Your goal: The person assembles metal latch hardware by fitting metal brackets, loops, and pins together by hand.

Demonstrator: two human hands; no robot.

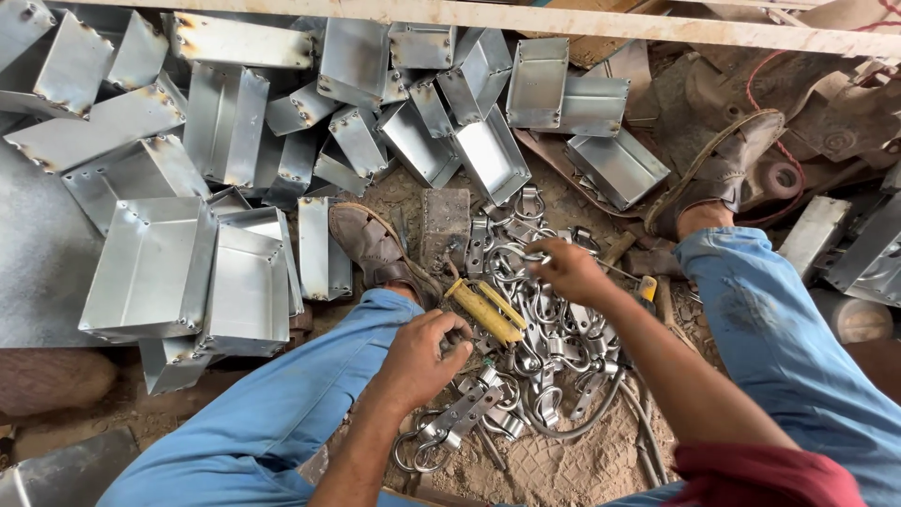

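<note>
My left hand (422, 357) is closed around the end of a yellow-handled tool (485, 311) that lies across a heap of metal ring latches (540, 357) on the sandy ground between my legs. My right hand (570, 270) reaches into the top of the heap and pinches one shiny latch piece (531, 255) between its fingertips. A rusty steel block (445, 225) stands just behind the heap.
Many open galvanized sheet-metal boxes (155, 268) are piled to the left and at the back. My shoes (375, 249) (718, 174) rest either side of the heap. A wooden plank (563, 19) runs along the top. Rusty scrap parts (835, 122) lie at right.
</note>
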